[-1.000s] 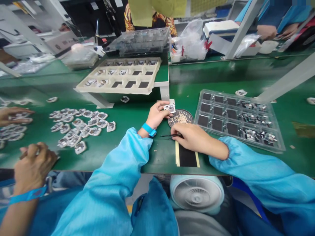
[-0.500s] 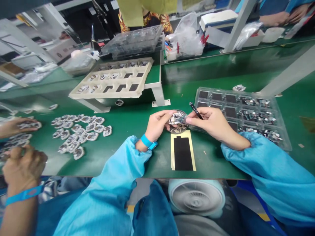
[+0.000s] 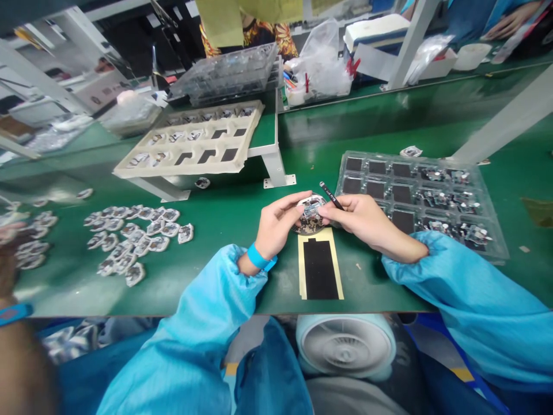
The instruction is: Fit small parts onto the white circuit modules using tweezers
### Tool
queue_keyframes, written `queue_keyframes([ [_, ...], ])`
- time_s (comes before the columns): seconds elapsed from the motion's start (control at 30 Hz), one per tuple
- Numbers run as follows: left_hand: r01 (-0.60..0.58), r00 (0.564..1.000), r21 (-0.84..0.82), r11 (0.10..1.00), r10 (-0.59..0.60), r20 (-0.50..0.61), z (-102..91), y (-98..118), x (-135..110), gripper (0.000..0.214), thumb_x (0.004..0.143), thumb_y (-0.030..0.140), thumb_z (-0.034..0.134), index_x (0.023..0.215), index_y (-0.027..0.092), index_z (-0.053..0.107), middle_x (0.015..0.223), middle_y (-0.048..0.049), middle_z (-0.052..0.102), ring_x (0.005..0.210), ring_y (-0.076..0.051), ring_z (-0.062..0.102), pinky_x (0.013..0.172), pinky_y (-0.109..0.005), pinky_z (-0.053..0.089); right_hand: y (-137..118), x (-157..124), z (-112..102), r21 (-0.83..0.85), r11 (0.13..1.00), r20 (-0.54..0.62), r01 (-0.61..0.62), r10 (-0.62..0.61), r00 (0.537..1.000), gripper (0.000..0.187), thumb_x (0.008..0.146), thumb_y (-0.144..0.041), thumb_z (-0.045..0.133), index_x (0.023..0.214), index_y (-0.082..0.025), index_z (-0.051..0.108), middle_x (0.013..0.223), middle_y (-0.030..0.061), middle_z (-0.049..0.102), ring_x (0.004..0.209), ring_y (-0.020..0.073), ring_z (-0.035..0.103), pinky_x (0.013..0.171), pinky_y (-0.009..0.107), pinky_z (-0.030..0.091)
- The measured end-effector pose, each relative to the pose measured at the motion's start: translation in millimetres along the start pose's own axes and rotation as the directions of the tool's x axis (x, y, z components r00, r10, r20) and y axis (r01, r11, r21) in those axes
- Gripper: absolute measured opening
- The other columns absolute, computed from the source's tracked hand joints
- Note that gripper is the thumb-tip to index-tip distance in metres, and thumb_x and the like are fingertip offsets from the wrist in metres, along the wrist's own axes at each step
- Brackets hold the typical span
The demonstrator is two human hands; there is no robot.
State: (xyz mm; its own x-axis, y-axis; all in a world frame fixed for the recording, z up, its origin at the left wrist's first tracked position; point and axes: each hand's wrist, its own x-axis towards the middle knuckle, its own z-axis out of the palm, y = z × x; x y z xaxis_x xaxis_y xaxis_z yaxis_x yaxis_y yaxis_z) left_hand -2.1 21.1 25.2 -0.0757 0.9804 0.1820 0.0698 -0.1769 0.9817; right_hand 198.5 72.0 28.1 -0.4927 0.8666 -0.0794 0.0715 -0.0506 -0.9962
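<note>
My left hand (image 3: pixel 280 223) is closed round the left side of a small white-rimmed housing (image 3: pixel 307 199). A small circuit board (image 3: pixel 311 210) lies against the housing. My right hand (image 3: pixel 358 218) presses thumb and fingertip at the board's right edge. Tucked in that same hand is a slim black tool (image 3: pixel 330 195) with pale lettering, pointing up and left; its working end is hidden. Under both hands sits a round dish (image 3: pixel 309 229) holding many tiny parts. A black pad on yellow paper (image 3: pixel 320 268) lies just in front of the dish.
To the right stands a clear tray (image 3: pixel 492 230) with circuit boards in some pockets. Several white-rimmed housings (image 3: pixel 142 245) lie at left. A cream tray (image 3: pixel 181 169) rests on a raised stand (image 3: pixel 276 167). A co-worker's arm (image 3: pixel 17 311) is at the far left.
The circuit board, earlier held at the housing's right side, now lies more over the housing. My right hand has moved slightly left with the black tool. The co-worker's hands have moved left.
</note>
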Motion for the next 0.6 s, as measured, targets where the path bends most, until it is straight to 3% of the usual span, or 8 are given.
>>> queue_keyframes([
  [0.17,-0.033,0.999,-0.049,0.998,0.035,0.035,2.4,-1,-1,0.033,0.085,0.036,0.079,0.115,0.021,0.078,0.123,-0.0088,0.075,0.108,-0.025,0.073,0.093,-0.035,0.06,-5,0,-2,0.015,1.0,-0.013,-0.018,0.018,1.0,0.038,0.074,-0.052,0.084,0.076,-0.015,0.076,0.056,-0.0008,0.062,0.054,0.0111,0.054,0.05,0.024,0.039],
  [0.27,-0.039,0.998,-0.049,0.998,0.041,0.053,2.5,-4,-1,0.039,0.085,0.039,0.08,0.118,0.019,0.076,0.126,-0.0106,0.074,0.115,-0.027,0.071,0.099,-0.038,0.059,-5,0,-2,0.009,1.0,-0.008,-0.017,0.017,1.0,0.038,0.074,-0.053,0.084,0.076,-0.016,0.075,0.051,-0.0027,0.057,0.052,0.011,0.052,0.05,0.025,0.039],
  [0.47,-0.009,0.997,0.001,1.0,0.009,0.08,2.3,-11,-4,0.053,0.082,0.038,0.083,0.131,0.021,0.07,0.125,-0.0105,0.073,0.104,-0.024,0.072,0.088,-0.034,0.061,-5,1,0,0.037,0.999,-0.026,-0.035,0.036,0.999,0.039,0.073,-0.053,0.084,0.072,-0.016,0.073,0.053,-0.0025,0.058,0.051,0.0096,0.05,0.05,0.025,0.037],
  [0.6,-0.044,0.997,0.105,0.994,0.037,0.066,1.8,-11,-3,0.055,0.081,0.037,0.084,0.132,0.022,0.07,0.117,-0.0083,0.074,0.081,-0.016,0.068,0.074,-0.03,0.059,-5,1,0,0.081,0.996,-0.015,-0.043,0.044,0.999,0.038,0.071,-0.05,0.086,0.073,-0.014,0.074,0.061,-0.0006,0.064,0.052,0.0079,0.048,0.048,0.023,0.035],
])
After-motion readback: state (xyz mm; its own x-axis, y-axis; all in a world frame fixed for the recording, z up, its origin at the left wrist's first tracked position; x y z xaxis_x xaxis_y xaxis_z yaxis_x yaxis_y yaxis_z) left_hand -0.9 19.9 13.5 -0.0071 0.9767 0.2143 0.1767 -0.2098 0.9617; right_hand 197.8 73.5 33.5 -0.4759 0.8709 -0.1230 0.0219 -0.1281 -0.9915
